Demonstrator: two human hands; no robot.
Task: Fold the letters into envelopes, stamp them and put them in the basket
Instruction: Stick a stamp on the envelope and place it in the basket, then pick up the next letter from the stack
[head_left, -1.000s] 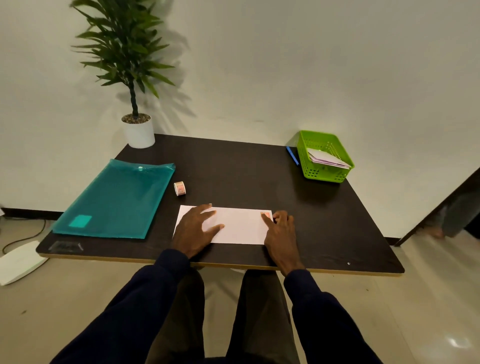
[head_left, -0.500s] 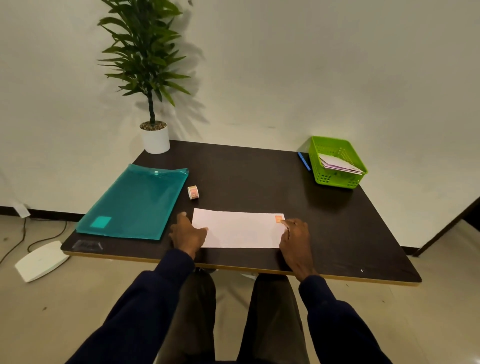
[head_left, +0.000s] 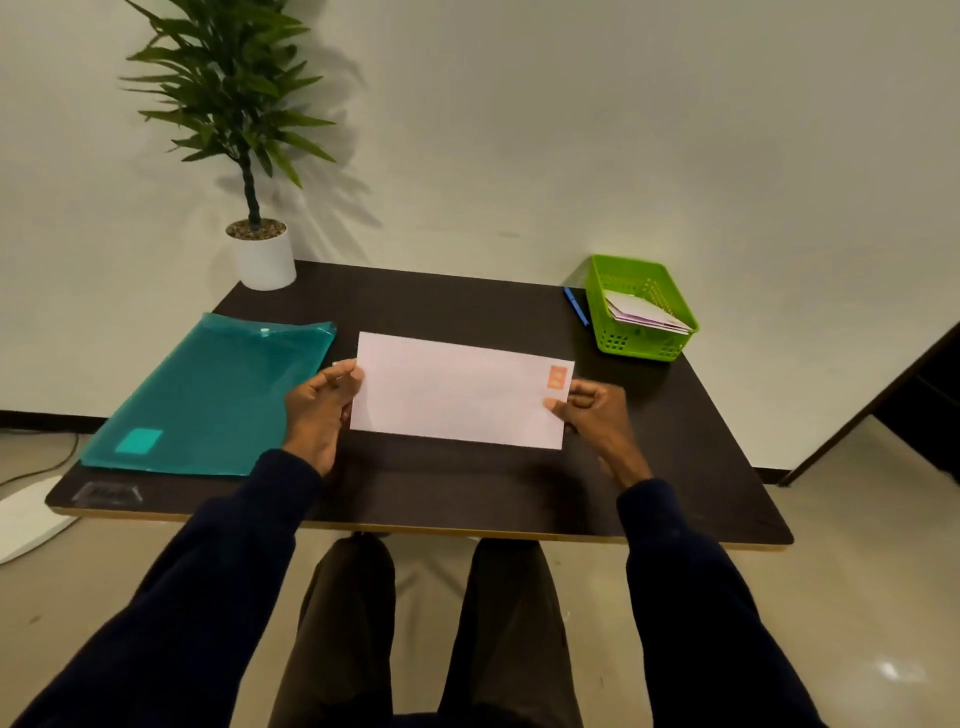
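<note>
The envelope (head_left: 457, 395) is being held just above the table (head_left: 467, 499), over the middle of its front half. Its left short edge is being pinched between thumb and fingers by the left hand (head_left: 317, 410), and its lower right corner by the right hand (head_left: 597, 421) (the other fingers are loosely curled). An orange stamp (head_left: 557, 376) is showing at its top right corner, so the carry to the basket (head_left: 644, 353) at the far right corner is judged to be the step in hand.

Thin, pale paper is being handled, so a light grip is being called for; the stamp is best left unrubbed. The envelope is likely best slid in flat on the envelopes (head_left: 644, 314) already lying there. The basket is green perforated plastic, rectangular with sloped walls. A translucent teal folder (head_left: 208, 400) is lying along the left edge of the dark matte table.
</note>
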